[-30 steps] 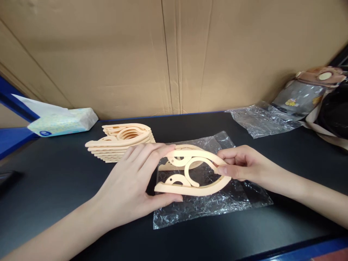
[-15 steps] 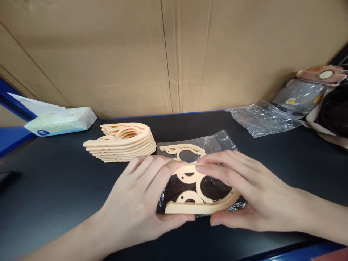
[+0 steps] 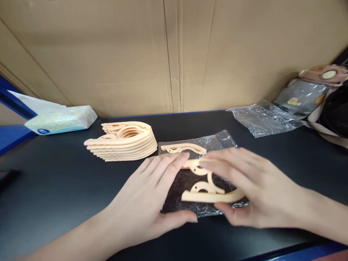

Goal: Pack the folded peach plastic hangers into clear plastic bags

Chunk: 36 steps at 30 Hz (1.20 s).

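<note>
A beige folding clothes hanger (image 3: 209,197), folded up, is gripped at its curved right end by my right hand (image 3: 258,188), fingers over the far arm and thumb at the near one. My left hand (image 3: 144,199) is open on the left, fingers stretched together and thumb apart. Its fingertips lie by the hanger's far arm; whether they touch it I cannot tell. Beneath and behind the held hanger, a second beige hanger (image 3: 183,147) lies with a clear plastic bag (image 3: 224,139), partly hidden by my hands. A neat stack of folded hangers (image 3: 127,145) stands behind my left hand.
A tissue pack (image 3: 62,119) lies at the back left. Toward the back right are another crumpled clear plastic bag (image 3: 266,117), a bottle (image 3: 301,92) and a dark bag (image 3: 335,112). A cardboard wall (image 3: 122,58) closes off the back of the black table (image 3: 67,188).
The held hanger has shifted right, away from my left thumb, with my right hand's grip. My left hand has loosened from the hanger's left end. The stack has stayed put.
</note>
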Available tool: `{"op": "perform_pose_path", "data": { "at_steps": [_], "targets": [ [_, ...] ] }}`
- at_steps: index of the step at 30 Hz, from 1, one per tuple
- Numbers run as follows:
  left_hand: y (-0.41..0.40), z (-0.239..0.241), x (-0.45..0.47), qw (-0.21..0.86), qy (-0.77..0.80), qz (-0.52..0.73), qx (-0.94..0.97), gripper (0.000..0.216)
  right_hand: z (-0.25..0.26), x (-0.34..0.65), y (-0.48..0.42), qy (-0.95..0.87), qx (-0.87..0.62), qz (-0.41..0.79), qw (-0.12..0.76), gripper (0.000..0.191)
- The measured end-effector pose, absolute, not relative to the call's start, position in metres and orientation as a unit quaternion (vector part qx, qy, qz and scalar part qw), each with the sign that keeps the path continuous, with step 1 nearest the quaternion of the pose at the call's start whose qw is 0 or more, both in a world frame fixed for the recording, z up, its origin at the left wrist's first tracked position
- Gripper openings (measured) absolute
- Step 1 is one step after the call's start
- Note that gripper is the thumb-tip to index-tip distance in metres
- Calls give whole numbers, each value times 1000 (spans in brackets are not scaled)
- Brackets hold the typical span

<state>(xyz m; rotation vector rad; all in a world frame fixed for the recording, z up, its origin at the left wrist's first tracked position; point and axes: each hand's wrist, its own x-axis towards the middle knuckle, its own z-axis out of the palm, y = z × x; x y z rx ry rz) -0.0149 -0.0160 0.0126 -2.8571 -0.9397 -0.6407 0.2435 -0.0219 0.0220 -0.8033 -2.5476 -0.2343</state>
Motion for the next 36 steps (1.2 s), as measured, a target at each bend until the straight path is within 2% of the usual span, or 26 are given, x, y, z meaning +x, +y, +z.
{"op": "perform_pose_path", "data": {
  "at_steps": [4, 6, 10, 15, 20, 26, 33, 36],
  "targets": [
    [-10, 13, -21, 17, -316, -198, -928, 25, 39, 278, 2, -900, -367, -108, 208, 64],
    [-9, 13, -22, 16, -316, -187, -930, 20, 45, 298, 13, -879, -414, -129, 201, 61],
    [-8, 11, -22, 9, -302, -161, -940, 22, 46, 327, 26, -860, -477, -111, 145, 60],
    [-6, 10, -22, -16, -300, -150, -942, 28, 43, 333, 22, -863, -500, -33, 59, 57],
    [-5, 8, -24, -20, -311, -136, -940, 32, 44, 326, 11, -878, -474, 11, 70, 63],
    [-5, 8, -24, -30, -314, -138, -939, 33, 41, 323, 9, -887, -457, 45, 55, 58],
    [-1, 8, -29, -35, -297, -111, -948, 41, 35, 321, 18, -894, -445, 13, 52, 56],
    [0, 8, -32, -60, -290, -91, -951, 56, 36, 318, 19, -895, -441, 4, 66, 54]
  ]
}}
